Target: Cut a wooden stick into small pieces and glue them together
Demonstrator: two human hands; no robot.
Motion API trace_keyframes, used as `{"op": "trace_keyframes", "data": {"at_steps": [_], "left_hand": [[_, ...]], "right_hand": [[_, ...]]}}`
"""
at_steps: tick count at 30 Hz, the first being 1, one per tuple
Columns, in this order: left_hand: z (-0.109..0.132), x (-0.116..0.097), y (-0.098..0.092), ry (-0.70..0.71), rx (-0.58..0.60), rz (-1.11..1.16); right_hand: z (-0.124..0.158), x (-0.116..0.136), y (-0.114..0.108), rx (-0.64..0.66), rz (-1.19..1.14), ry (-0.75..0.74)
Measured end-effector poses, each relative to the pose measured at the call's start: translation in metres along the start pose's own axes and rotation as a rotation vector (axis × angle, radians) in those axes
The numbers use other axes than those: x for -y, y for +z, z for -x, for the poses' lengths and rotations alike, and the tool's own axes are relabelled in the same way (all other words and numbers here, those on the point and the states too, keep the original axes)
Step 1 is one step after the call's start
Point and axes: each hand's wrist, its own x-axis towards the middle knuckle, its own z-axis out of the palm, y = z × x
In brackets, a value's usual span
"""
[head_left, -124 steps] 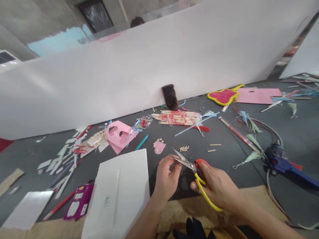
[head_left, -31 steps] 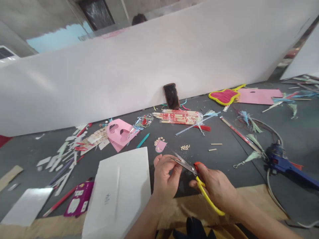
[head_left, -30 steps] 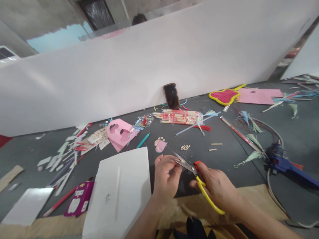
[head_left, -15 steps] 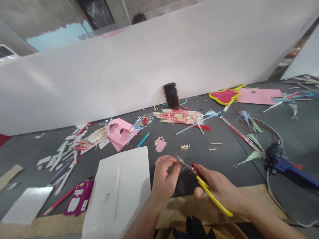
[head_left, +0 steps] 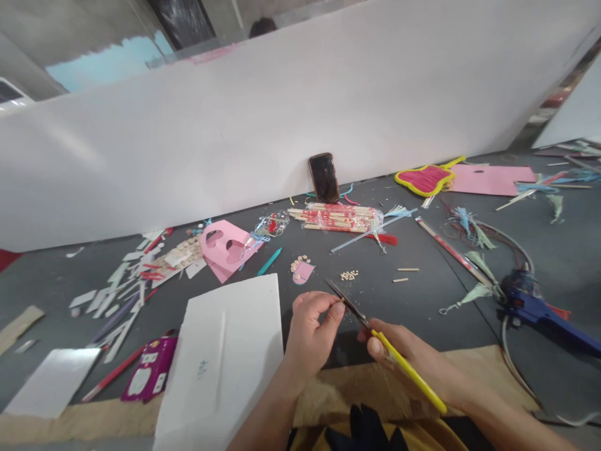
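My right hand [head_left: 406,354] grips a pair of scissors [head_left: 406,369] with a yellow handle. Its blades point up and left, close together, across the fingertips of my left hand. My left hand [head_left: 312,329] pinches a thin wooden stick [head_left: 342,300], mostly hidden by the fingers, with its tip at the blades. Just beyond lies a small pile of tiny wooden bits [head_left: 349,275]. Left of that pile, a small pink cutout [head_left: 303,272] has round wooden pieces [head_left: 299,259] along its upper edge. Two short sticks [head_left: 407,270] lie to the right.
A white foam board [head_left: 225,363] is left of my hands. A blue glue gun [head_left: 544,313] with its cable lies right. Farther back are a bundle of wrapped sticks [head_left: 340,218], a leaning phone [head_left: 323,178] and a pink mask-like cutout [head_left: 228,247]. A white partition [head_left: 263,125] borders the table.
The scissors' blades have come together at the stick in my left hand, and the red handle part has gone from sight. My left hand has hardly moved.
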Motion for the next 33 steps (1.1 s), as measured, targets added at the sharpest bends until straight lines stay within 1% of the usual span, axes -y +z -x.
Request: {"op": "trace_keyframes", "data": {"at_steps": [3, 5, 8, 14, 16, 19, 21, 26, 30, 33], "left_hand": [[-0.001, 0.0, 0.0, -0.014, -0.016, 0.004], [-0.001, 0.001, 0.001, -0.012, -0.017, 0.011], [0.0, 0.003, 0.002, -0.004, -0.017, 0.024], [0.002, 0.007, 0.01, -0.02, -0.09, 0.071], [0.003, 0.007, 0.011, -0.054, -0.084, 0.113], [0.004, 0.005, 0.012, -0.157, -0.046, 0.234], [0.004, 0.005, 0.012, -0.197, -0.03, 0.287], [0.005, 0.006, 0.011, -0.155, -0.046, 0.238], [0.005, 0.009, 0.013, -0.111, -0.069, 0.141], [0.005, 0.011, 0.013, -0.057, -0.099, 0.068]], "right_hand": [[-0.001, -0.003, 0.0, 0.072, -0.001, 0.011], [-0.003, -0.005, 0.0, 0.077, 0.048, 0.018], [-0.004, -0.009, -0.001, 0.053, 0.117, -0.013], [-0.004, -0.012, -0.001, -0.043, 0.209, -0.079], [-0.004, -0.015, 0.0, -0.055, 0.236, -0.089], [-0.004, -0.019, 0.002, -0.051, 0.272, -0.096], [-0.004, -0.021, 0.003, -0.044, 0.281, -0.099], [-0.004, -0.022, 0.008, -0.039, 0.29, -0.06], [-0.005, -0.021, 0.009, -0.043, 0.31, -0.019], [-0.004, -0.021, 0.008, -0.033, 0.312, -0.023]]}}
